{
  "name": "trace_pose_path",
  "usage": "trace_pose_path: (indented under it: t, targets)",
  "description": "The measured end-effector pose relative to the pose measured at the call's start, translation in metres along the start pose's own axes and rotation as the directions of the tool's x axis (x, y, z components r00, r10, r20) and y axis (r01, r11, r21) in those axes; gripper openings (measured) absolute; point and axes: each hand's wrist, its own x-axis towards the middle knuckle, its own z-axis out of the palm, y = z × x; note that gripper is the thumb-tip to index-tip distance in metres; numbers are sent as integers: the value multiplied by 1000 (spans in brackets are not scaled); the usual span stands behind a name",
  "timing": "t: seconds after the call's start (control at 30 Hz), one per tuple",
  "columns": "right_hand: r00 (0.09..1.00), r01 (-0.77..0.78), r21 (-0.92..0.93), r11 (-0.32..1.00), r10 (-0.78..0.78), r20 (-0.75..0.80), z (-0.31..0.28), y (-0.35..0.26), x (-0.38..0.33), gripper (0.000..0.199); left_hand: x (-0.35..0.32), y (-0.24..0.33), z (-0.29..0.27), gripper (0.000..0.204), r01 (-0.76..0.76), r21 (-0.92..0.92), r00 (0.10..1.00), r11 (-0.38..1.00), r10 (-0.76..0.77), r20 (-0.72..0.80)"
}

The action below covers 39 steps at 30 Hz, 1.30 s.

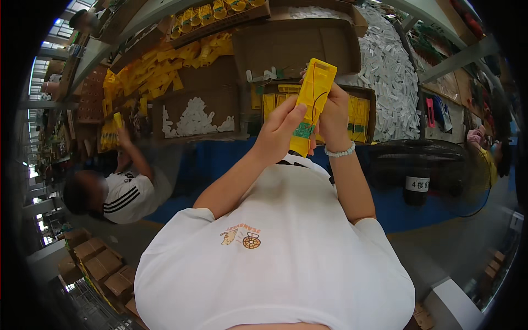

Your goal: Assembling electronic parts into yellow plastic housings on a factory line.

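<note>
Both my hands hold a long yellow plastic housing (320, 76) upright in front of my chest, over the near edge of the bench. My left hand (279, 131) grips its left side, thumb lying across the front. From the right, my right hand (335, 116) is wrapped round the side and back, with some fingers hidden behind it. A small green circuit board (303, 130) sits in the lower part of the housing. Thin dark wires (317, 102) loop up from the board along the open face. Behind my hands, more yellow housings (358, 113) stand in a cardboard box.
White small parts (193, 116) fill a cardboard tray on the left, and a large heap of white pieces (388, 77) spreads at the right. Yellow parts (144, 69) pile up at the far left. A co-worker (129, 195) sits left, holding a yellow piece. A black fan-like object (412, 157) stands right.
</note>
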Motion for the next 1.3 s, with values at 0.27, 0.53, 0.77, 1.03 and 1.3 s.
trace_pose_path:
  t: [0.27, 0.53, 0.77, 1.03, 1.3]
  targets:
    - [954, -299, 423, 855, 272, 123, -2, 25, -29, 24, -13, -28, -36, 28, 60, 17, 996, 998, -59, -60]
    - [927, -370, 522, 768, 345, 149, -10, 54, -49, 31, -27, -67, -55, 28, 128, 1, 969, 992, -124, -215]
    - [904, -422, 446, 789, 406, 138, -19, 68, -66, 32, -37, -77, -60, 31, 194, -36, 966, 980, -197, -166]
    - [978, -44, -916, 399, -169, -120, -95, 95, -33, 27, -32, -103, -83, 35, 274, -160, 922, 949, -306, -237]
    - [993, -113, -969, 220, -6, -117, -149, 131, -55, 18, 3, -106, -90, 34, 118, -263, 936, 958, -196, -294]
